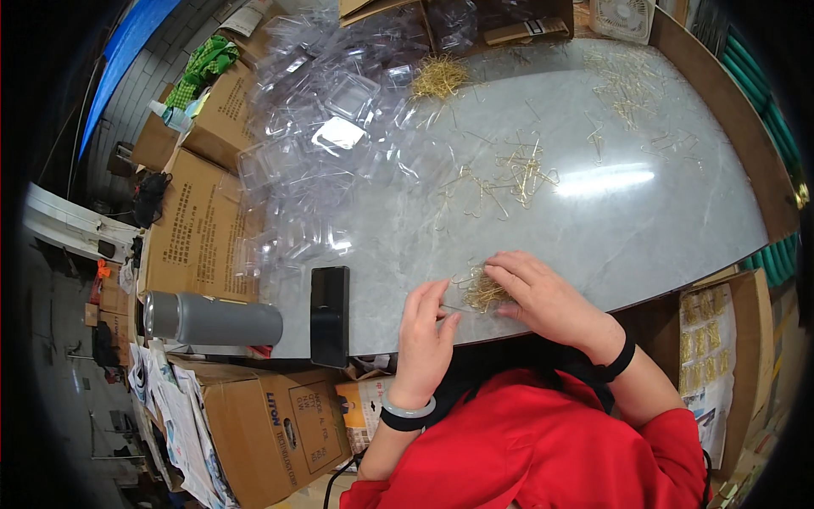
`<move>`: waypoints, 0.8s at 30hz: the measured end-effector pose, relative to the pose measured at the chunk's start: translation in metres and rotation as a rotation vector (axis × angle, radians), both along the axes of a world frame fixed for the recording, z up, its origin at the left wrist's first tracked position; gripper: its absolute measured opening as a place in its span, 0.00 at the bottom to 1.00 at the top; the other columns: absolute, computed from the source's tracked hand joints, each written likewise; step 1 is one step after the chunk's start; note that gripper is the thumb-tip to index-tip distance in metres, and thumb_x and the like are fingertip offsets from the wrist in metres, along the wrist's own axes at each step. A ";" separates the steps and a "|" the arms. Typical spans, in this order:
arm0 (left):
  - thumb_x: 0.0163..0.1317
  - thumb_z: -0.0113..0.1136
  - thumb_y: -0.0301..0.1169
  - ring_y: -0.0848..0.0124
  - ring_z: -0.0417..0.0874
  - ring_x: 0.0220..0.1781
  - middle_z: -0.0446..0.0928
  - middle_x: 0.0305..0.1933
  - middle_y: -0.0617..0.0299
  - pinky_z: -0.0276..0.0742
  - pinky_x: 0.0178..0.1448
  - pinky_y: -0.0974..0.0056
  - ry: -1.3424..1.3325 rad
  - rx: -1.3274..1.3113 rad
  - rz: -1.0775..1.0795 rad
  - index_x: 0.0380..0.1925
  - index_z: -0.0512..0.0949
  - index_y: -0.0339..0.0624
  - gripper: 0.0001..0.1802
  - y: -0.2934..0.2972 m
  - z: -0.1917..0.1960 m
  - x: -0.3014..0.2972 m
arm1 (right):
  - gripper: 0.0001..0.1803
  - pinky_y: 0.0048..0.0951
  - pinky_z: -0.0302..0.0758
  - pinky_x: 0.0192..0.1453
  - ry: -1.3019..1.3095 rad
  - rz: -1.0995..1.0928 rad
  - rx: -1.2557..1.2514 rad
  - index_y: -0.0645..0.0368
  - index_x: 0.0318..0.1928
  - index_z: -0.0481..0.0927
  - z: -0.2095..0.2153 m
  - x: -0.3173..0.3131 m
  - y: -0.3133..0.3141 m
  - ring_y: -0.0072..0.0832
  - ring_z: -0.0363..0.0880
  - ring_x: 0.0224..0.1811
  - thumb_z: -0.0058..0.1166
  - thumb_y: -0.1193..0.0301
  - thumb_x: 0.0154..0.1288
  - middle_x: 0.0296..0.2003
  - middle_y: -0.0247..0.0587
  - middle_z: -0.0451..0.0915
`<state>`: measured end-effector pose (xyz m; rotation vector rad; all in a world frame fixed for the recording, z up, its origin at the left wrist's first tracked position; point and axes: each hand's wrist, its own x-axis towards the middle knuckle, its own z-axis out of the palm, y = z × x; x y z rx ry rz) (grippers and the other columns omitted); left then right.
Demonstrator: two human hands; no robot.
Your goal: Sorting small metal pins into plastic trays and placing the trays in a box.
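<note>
Got a black phone (330,316) sitting just right of a grey bottle (229,320), and a big brown cardboard box (186,237) on the left behind them. Farther up that side there's a bright green checked cloth (210,66) and some blue sheeting (127,59), while a little white fan (621,19) and some teal tubes (755,97) are over at the upper right.

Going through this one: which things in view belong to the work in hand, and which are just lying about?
Seemingly in the work:
small gold wire pile between left hand and right hand
loose gold wire pieces
clear plastic packs, perhaps

Apparently lying about:
black phone
gray bottle
small fan
green checked cloth
</note>
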<state>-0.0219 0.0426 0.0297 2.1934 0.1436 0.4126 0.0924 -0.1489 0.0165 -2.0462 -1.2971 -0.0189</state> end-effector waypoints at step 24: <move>0.56 0.66 0.18 0.61 0.78 0.46 0.76 0.46 0.51 0.78 0.49 0.62 0.063 0.157 -0.001 0.56 0.75 0.35 0.25 -0.026 -0.017 0.002 | 0.30 0.43 0.71 0.69 -0.023 -0.013 0.062 0.60 0.59 0.74 -0.006 0.000 0.000 0.46 0.72 0.64 0.68 0.72 0.56 0.56 0.46 0.76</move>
